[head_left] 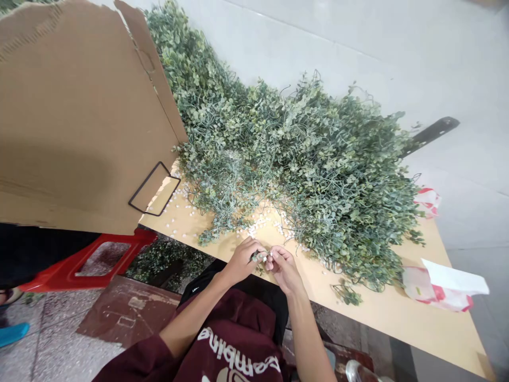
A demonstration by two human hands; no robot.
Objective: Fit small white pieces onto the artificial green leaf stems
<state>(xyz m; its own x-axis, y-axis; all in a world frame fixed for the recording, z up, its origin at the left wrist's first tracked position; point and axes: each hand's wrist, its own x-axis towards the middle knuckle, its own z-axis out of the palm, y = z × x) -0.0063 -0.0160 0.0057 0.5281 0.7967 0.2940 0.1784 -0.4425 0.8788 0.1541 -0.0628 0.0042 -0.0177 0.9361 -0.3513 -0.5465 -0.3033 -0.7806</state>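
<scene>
My left hand [243, 261] is closed on a small artificial leaf sprig [258, 258] at the front edge of the table. Close beside it, my right hand [284, 268] pinches a tiny white piece [271, 254] at the sprig's end. The fingertips of both hands almost meet. Just beyond them, many small white pieces [260, 223] lie scattered on the tabletop [397, 313]. A large heap of artificial green foliage [302, 154] covers the back of the table, and one loose sprig [348, 294] lies to the right of my right hand.
A big cardboard sheet [79, 116] stands at the left, with a black wire frame [155, 189] near its lower corner. Red-and-white wrappers [441, 289] and a dark handle-like strip [433, 135] are at the right. A red stool [91, 260] stands below left, and a pale wall [358, 42] rises behind.
</scene>
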